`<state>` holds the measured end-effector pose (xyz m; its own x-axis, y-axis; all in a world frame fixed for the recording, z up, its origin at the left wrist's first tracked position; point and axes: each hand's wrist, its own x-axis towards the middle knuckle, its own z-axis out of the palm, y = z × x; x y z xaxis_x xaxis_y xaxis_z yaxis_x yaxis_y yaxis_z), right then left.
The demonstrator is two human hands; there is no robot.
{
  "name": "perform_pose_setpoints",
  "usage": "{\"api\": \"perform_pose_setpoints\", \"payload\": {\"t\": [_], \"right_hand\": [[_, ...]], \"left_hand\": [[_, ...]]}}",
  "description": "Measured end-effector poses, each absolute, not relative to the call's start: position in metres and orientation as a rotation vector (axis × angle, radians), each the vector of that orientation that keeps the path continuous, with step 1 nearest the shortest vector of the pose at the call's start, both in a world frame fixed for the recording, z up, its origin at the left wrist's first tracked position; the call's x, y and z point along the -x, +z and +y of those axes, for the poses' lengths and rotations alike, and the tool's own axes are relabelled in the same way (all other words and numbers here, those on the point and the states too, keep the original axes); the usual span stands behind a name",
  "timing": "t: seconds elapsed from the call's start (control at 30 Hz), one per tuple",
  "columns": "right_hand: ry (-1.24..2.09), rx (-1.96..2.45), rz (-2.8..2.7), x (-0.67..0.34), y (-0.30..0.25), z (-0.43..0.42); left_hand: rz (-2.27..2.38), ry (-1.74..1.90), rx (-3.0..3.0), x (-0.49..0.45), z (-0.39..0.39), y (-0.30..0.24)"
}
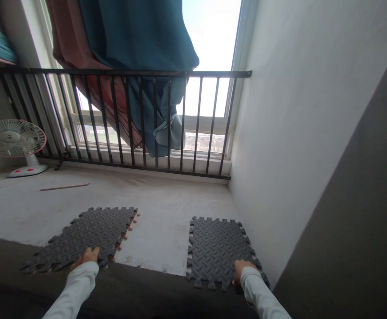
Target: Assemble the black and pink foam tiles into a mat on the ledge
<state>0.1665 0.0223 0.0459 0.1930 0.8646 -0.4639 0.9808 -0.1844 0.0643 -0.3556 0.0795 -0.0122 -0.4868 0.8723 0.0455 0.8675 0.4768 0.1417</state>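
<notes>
On the left, a dark grey interlocking foam mat tile (93, 232) lies on the pale ledge, reddish-brown edges showing beneath its right side. Its near edge is in the grip of my left hand (87, 256), with the fingers curled and partly hidden. A second dark foam tile (218, 248), with the same raised tread pattern and toothed edges, lies to the right near the wall. My right hand (243, 271) is closed on that tile's near right corner, and its fingertips are mostly hidden. A strip of bare ledge separates the two tiles.
A black metal railing (123, 72) runs along the window behind the ledge (153, 239). Blue and pink curtains (140, 35) hang over it. A white fan (13, 139) and a thin stick (65, 187) are at the left. A white wall (289, 110) bounds the right.
</notes>
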Motion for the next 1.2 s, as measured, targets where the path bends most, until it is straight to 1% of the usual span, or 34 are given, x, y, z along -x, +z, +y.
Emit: {"api": "perform_pose_setpoints", "payload": {"t": [0.07,0.13,0.33,0.43,0.5,0.67,0.8,1.0,1.2], "right_hand": [[-0.461,-2.113,1.713,-0.167,0.044,0.024],[-0.448,-2.11,1.714,-0.168,0.041,0.024],[-0.43,-2.121,1.732,-0.17,0.038,0.025],[-0.437,-2.115,1.721,-0.169,0.04,0.024],[-0.433,-2.113,1.716,-0.168,0.042,0.023],[-0.4,-2.122,1.751,-0.17,0.037,0.022],[-0.388,-2.124,1.759,-0.17,0.035,0.022],[-0.43,-2.109,1.706,-0.164,0.048,0.018],[-0.414,-2.132,1.721,-0.165,0.046,0.018]], "left_hand": [[2.64,0.129,-1.697,0.36,0.076,-0.016],[2.629,0.136,-1.769,0.364,0.075,-0.016],[2.599,0.499,-1.724,0.353,0.085,-0.001],[2.457,0.664,-1.895,0.321,0.082,0.004],[2.37,0.696,-1.998,0.289,0.075,0.004],[2.195,0.497,-2.101,0.202,0.056,-0.002],[2.106,0.323,-2.066,0.153,0.047,-0.005],[2.056,0.139,-1.986,0.113,0.037,-0.004],[2.052,0.053,-1.954,0.091,0.029,-0.008]]}}
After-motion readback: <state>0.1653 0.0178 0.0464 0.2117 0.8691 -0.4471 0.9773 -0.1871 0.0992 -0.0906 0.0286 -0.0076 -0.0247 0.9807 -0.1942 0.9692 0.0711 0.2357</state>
